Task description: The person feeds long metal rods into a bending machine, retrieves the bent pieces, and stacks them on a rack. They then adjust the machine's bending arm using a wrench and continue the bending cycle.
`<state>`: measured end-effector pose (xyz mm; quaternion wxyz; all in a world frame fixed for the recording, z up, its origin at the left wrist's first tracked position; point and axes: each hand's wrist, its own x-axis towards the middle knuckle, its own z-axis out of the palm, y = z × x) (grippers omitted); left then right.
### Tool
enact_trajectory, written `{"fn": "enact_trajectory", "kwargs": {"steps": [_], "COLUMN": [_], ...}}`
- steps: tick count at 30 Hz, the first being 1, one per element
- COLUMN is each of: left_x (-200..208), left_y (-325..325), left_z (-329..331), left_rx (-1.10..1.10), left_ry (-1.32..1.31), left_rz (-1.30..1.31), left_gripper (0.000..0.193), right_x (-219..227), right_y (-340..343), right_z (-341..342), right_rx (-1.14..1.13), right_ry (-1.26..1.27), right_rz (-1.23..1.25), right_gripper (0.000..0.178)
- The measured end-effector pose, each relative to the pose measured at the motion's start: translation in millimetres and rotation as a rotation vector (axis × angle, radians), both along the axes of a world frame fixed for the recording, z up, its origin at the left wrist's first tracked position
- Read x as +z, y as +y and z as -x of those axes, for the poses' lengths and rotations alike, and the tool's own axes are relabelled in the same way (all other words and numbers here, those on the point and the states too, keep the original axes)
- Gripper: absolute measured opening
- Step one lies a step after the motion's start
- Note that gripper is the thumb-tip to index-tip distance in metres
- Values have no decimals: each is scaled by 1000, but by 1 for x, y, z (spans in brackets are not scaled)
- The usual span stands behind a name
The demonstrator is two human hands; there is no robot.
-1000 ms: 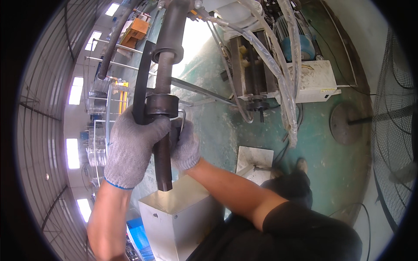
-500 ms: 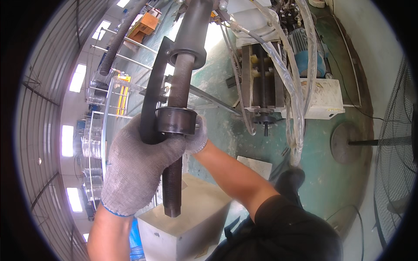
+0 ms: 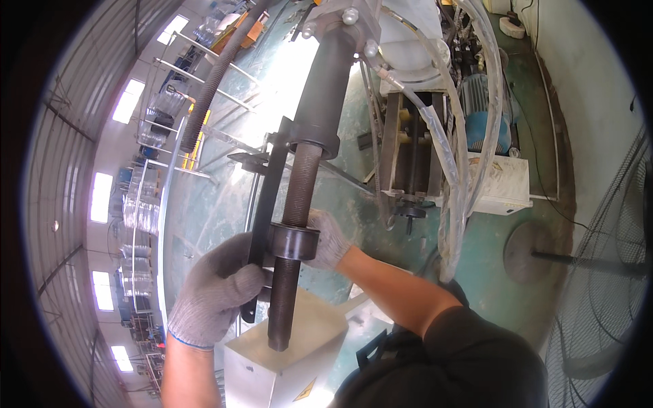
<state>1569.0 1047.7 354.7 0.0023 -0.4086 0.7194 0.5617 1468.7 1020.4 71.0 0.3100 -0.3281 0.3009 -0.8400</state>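
Note:
A dark threaded rod [image 3: 305, 180] slants down out of a thick black cylinder [image 3: 324, 88]. Around the rod sits a round black collar [image 3: 294, 242], with more thread showing below it. Alongside runs a flat black bar [image 3: 269, 190]. My left hand [image 3: 216, 289], in a grey knit glove, is closed around this bar beside and below the collar, thumb across it; the bar's lower end pokes out under the hand. My right hand [image 3: 328, 241], gloved too, is closed at the collar's far right side, its fingertips hidden behind the collar and rod.
Beneath the rod stands a pale box [image 3: 286, 340]. Clear-wrapped hoses [image 3: 487, 122] hang at right, near a blue motor [image 3: 484, 112] and a white cabinet [image 3: 500, 185]. A mesh fan guard [image 3: 598, 285] is at the right edge. Another threaded rod [image 3: 221, 75] hangs at upper left.
My left hand has shifted down off the collar's front onto the bar, uncovering its lower end. My right hand stays by the collar. The view has shifted, so the rod appears lower and farther right.

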Motion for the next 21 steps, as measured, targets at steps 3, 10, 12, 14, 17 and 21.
{"fn": "enact_trajectory", "kwargs": {"steps": [3,10,12,14,17,21], "left_x": [-12,-33,-37,-37,-39,-46], "left_y": [-11,-10,-6,-7,-4,-1], "left_z": [-21,-27,-17,-7,4,8], "left_rx": [52,161,216,259,128,405], "left_ry": [153,235,188,87,90,145], "left_rz": [-159,-499,-512,-463,-331,-641], "left_gripper": [119,82,71,62,60,65], "right_x": [2,12,24,40,57,53], "right_y": [28,40,31,21,10,-1], "right_z": [14,29,25,24,26,20], "right_rx": [243,426,738,992,1007,879], "right_ry": [262,173,-463,-990,-1037,-1027], "right_rz": [-472,-216,-119,-89,-206,-290], "right_gripper": [46,33,34,32,30,22]}}
